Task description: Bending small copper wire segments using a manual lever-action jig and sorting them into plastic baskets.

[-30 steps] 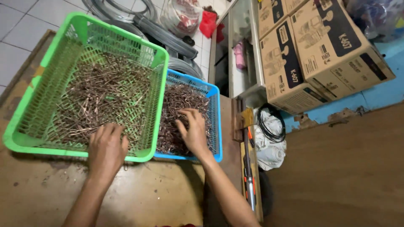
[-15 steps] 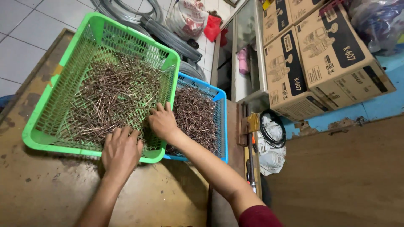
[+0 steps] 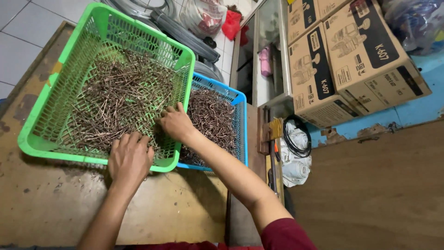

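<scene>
While my right hand (image 3: 175,122) lies palm down inside the green basket (image 3: 69,155), at its near right corner, the fingers are spread flat over the nails (image 3: 115,99) — pressing on them, not closed round any that I can see. The forearm crosses the rim between the two baskets. My left hand (image 3: 131,158) rests on the green basket's near rim, fingers curled loosely over the edge and touching the nails just inside; I cannot tell whether it has pinched any.

The nails lie straight ahead of both hands and to the left, a loose heap with long axes pointing every way, thickest toward the basket's middle. The right hand is the nearer to that heap. Just right of it sits the blue basket (image 3: 241,99), touching the green one, with a darker pile of nails (image 3: 215,118) of its own. Both stand on the worn wooden bench (image 3: 51,203). Beyond are cardboard boxes (image 3: 351,60) and a coil of black cable (image 3: 296,136).

Compared with half a second ago, the right hand has come over from the dividing rim into the green basket, and the left has hardly shifted — only the view has drawn nearer.
</scene>
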